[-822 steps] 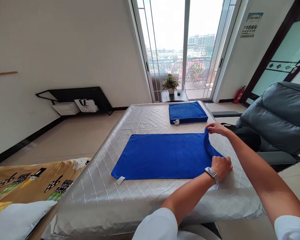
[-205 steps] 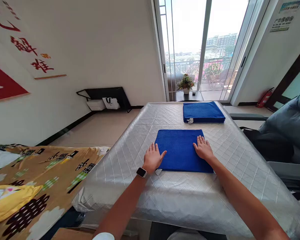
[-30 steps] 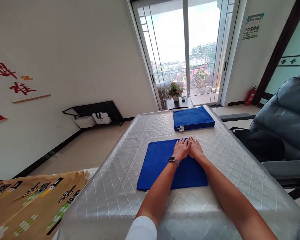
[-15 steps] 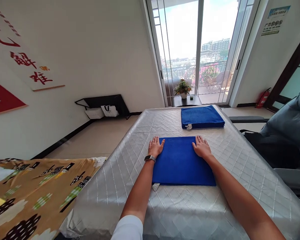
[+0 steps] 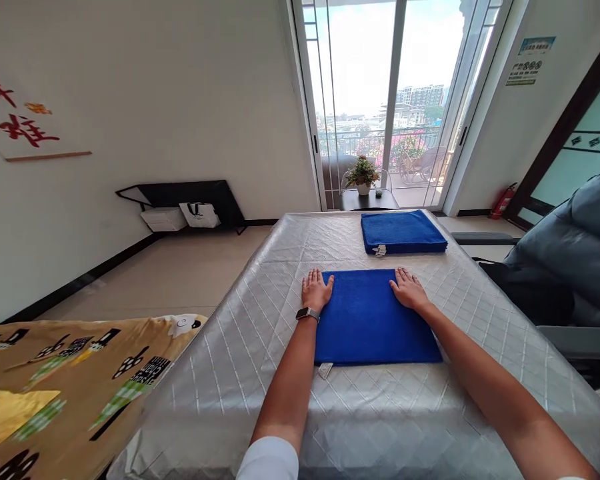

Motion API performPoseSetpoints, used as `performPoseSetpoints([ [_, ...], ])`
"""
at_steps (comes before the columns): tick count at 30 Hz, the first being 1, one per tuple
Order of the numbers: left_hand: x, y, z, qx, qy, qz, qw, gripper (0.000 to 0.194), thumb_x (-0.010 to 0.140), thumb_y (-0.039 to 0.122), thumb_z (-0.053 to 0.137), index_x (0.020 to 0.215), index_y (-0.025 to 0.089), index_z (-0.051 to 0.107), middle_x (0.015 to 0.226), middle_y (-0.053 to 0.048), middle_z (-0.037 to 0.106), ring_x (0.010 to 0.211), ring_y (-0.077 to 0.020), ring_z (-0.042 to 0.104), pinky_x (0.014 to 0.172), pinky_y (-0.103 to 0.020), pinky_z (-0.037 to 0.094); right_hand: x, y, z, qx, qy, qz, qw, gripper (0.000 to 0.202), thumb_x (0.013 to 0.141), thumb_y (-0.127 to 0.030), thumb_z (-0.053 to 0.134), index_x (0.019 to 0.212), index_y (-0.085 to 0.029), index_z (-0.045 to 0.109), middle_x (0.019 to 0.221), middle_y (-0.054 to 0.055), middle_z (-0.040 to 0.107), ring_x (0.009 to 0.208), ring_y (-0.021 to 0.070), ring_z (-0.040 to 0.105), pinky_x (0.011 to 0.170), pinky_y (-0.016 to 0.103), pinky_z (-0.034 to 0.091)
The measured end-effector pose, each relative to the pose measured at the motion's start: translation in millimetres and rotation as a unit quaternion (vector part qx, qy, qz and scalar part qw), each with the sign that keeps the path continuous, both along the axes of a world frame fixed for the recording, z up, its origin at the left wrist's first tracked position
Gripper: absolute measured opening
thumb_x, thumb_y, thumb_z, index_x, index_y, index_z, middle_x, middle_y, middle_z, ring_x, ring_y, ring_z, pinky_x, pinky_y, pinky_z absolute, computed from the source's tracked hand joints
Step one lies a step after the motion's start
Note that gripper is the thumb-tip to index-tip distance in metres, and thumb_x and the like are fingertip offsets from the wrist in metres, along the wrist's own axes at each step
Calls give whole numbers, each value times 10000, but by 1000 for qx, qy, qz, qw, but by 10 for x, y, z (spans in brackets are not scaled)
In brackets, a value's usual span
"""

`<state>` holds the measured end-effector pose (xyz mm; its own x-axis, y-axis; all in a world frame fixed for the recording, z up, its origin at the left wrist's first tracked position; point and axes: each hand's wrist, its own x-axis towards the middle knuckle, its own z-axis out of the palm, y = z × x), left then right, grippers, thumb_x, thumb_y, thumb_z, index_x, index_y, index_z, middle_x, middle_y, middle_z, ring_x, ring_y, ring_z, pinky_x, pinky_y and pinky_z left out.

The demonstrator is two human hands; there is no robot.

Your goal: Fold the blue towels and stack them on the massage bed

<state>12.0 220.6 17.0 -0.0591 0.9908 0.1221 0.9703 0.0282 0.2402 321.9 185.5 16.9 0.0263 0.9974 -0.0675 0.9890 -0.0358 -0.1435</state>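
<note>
A flat blue cloth (image 5: 373,320) lies on the silver quilted cover (image 5: 240,333), with a small white tag at its near left corner. My left hand (image 5: 317,291), with a watch on the wrist, rests flat at the cloth's far left edge, thumb spread from the fingers. At the far right edge my right hand (image 5: 408,289) lies flat, fingers stretched out and thumb apart. Beyond them sits a folded blue stack (image 5: 403,231) with a white tag at its front left.
A patterned brown cloth (image 5: 90,373) is at lower left. Against the wall stand a black folded frame and a white bag (image 5: 200,215). Behind the covered surface, a small table holds a potted plant (image 5: 363,173). A grey padded chair (image 5: 580,247) is on the right.
The view has turned slightly left. Both hands keep their places at the cloth's far left and right edges, and the cloth and stack look unchanged.
</note>
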Motion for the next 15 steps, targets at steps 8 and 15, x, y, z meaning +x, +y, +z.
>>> performPoseSetpoints([
  [8, 38, -30, 29, 41, 29, -2, 999, 732, 1036, 543, 255, 1590, 78, 367, 1663, -170, 317, 1568, -288, 239, 1291, -480, 120, -24, -294, 27, 20, 8, 10, 1000, 717, 1068, -499, 102, 1658, -94, 140, 1726, 74, 89, 1597, 189, 50, 1287, 432, 52],
  [15, 24, -42, 61, 108, 71, -30, 991, 640, 1048, 464, 284, 1561, 115, 439, 1695, -121, 254, 1581, -268, 197, 1297, -474, 104, -22, -340, -30, 10, 15, 2, 1000, 714, 1069, -491, 125, 1656, -84, 153, 1723, 84, 111, 1596, 200, 68, 1285, 433, 60],
])
